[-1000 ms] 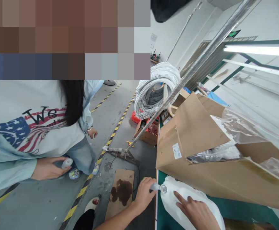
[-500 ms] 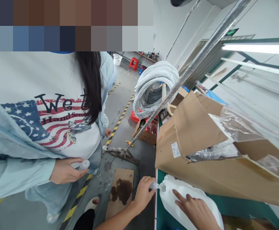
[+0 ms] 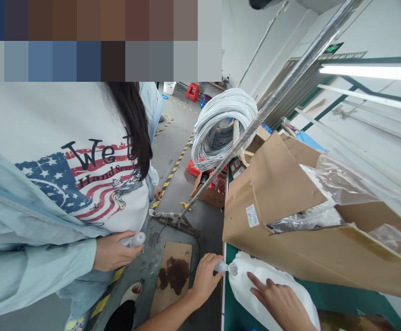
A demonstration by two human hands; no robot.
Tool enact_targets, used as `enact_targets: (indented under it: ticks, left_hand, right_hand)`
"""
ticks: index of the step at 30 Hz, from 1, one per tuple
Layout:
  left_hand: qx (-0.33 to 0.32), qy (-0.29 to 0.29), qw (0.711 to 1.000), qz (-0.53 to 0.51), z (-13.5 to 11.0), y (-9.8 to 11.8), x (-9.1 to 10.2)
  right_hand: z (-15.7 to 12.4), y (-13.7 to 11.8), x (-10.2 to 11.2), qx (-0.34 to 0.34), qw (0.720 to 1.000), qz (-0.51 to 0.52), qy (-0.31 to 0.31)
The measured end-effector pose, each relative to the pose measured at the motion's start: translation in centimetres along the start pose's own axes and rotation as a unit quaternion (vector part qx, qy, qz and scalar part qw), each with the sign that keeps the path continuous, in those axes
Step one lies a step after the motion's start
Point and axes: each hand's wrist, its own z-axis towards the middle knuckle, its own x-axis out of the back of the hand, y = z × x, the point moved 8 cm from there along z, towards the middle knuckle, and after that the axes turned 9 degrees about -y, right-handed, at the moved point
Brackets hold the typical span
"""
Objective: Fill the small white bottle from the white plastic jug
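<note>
White bag lies at 6 o'clock on the green table. Left hand pinches its clear spout closed-fingered. Right hand, at 5 o'clock, presses open fingers on the bag.

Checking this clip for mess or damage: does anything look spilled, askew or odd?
Yes. A dark brown stain spreads across the flat cardboard sheet on the grey floor beside the green table, like a dried spill. The large brown cardboard box sits tilted on that table, clear plastic bags spilling out.
</note>
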Motion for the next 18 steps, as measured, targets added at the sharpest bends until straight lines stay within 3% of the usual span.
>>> enact_targets:
  ticks: [18]
  left_hand:
    - [0.007, 0.002, 1.0, 0.005, -0.16, -0.2, 0.22]
  right_hand:
    - [0.41, -0.14, 0.92, 0.005, 1.0, 0.0, 0.015]
